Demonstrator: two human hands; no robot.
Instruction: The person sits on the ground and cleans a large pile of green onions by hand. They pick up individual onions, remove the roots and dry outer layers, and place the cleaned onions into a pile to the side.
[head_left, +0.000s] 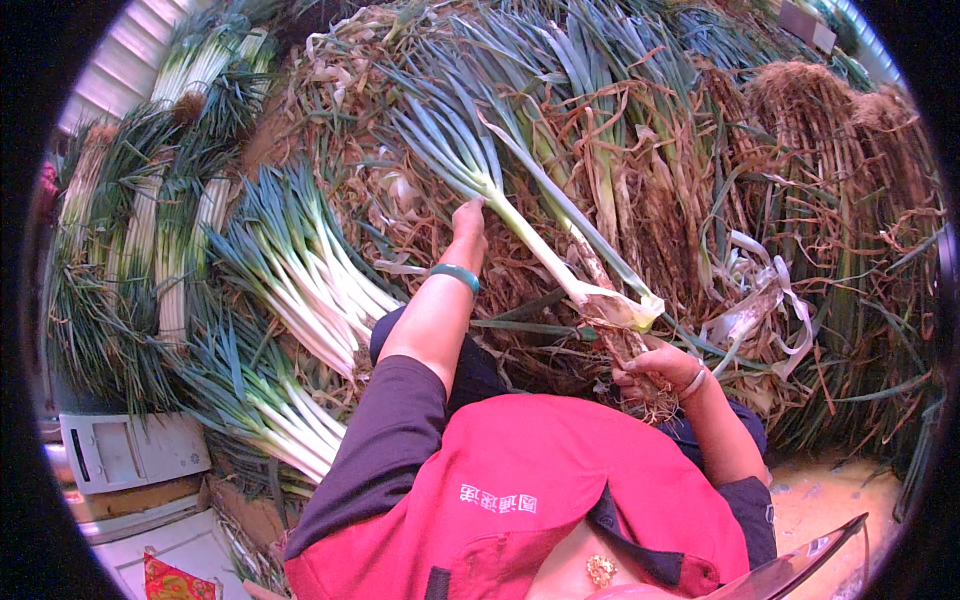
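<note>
My left hand (469, 222), with a green bangle on its wrist, grips a large green onion (531, 229) just below where its leaves fan out. The stalk slants down to the right, pale along its middle. Its outer layer is peeled partway and hangs as a loose sheath (630, 309) near the lower end. My right hand (651, 370) is closed around the soil-stained lower end, with pale roots (657, 405) showing below the fingers. Left of my left arm lie two groups of clean white-stemmed green onions (322, 285) (289, 424).
Unpeeled, soil-covered green onions (615, 180) are heaped ahead, with root-end bundles (806, 97) at the right. Dry peelings (337, 90) cover the ground. A discarded pale sheath (754, 304) lies beyond my right hand. Cleaned bundles (171, 277) and a white cabinet (135, 450) stand left.
</note>
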